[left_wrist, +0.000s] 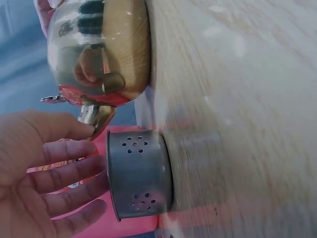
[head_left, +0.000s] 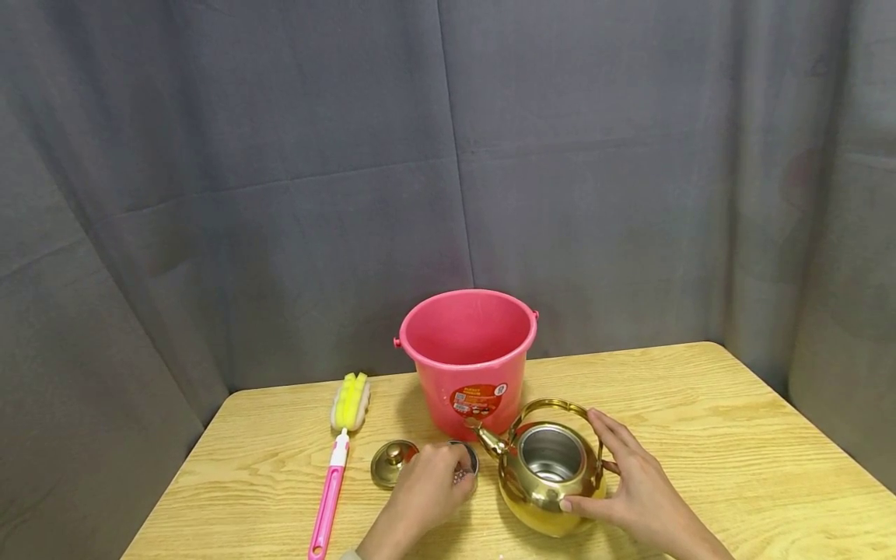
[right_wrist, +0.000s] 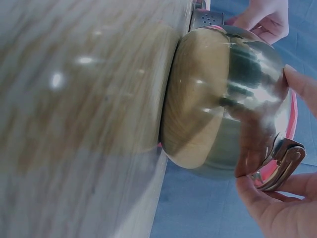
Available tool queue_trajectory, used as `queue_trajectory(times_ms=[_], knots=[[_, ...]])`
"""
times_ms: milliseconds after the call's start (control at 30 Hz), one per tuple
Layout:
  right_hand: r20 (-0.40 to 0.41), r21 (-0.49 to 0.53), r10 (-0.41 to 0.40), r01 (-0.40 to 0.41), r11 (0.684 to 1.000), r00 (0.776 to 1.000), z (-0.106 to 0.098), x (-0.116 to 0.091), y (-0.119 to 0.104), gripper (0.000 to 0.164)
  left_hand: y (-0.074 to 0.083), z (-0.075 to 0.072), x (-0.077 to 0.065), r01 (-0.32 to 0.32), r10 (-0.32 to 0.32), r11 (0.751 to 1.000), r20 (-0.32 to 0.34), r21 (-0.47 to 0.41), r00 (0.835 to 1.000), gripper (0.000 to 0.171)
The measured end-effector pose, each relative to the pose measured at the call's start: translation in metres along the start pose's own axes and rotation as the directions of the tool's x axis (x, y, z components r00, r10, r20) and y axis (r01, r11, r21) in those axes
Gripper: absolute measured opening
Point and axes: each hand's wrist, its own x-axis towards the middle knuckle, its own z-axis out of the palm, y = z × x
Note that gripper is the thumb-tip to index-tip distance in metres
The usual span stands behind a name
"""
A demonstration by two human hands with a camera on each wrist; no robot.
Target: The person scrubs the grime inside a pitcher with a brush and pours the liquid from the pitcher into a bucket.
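Note:
A gold metal kettle (head_left: pixel 542 502) stands on the table with its top uncovered and its spout to the left. My right hand (head_left: pixel 644 494) holds the kettle from its right side, thumb on the shoulder and fingers by the base of the arched handle. Left of the spout sits a small perforated metal strainer (left_wrist: pixel 141 173). Over it hovers my left hand (head_left: pixel 432 484), fingers loosely bent, fingertips close to the strainer's rim in the left wrist view; whether they touch it I cannot tell. The gold kettle lid (head_left: pixel 386 469) lies just left of that hand.
Behind the kettle and strainer stands a pink bucket (head_left: pixel 434 381) with a red label. A sponge bottle brush (head_left: pixel 348 408) with a pink handle lies at the left. Grey curtains (head_left: pixel 350 194) hang around the wooden table (head_left: pixel 238 467).

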Motion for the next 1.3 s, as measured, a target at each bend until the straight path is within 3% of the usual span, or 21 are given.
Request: queue_trajectory(times_ms=[367,700,967,1300], knots=[[0.005,0.008,0.008,-0.008,1.000,1.000,-0.001,0.000,-0.001,0.113,-0.005,-0.007,-0.002,0.012,-0.033,0.991,-0.155,-0.131,0.987,0.003],[0.004,0.004,0.009,-0.009,1.000,1.000,0.000,0.000,0.000,0.113,-0.006,-0.021,-0.006,0.121,-0.174,0.956,-0.186,-0.268,0.967,0.017],[0.008,0.010,0.010,-0.010,1.000,1.000,0.000,0.000,-0.001,0.113,-0.012,-0.030,-0.010,0.123,-0.219,0.921,-0.232,-0.370,0.948,0.022],[-0.001,0.014,-0.017,0.017,1.000,1.000,0.000,0.000,0.000,0.112,-0.022,-0.045,-0.020,0.140,-0.258,0.924,-0.310,-0.356,0.915,0.028]])
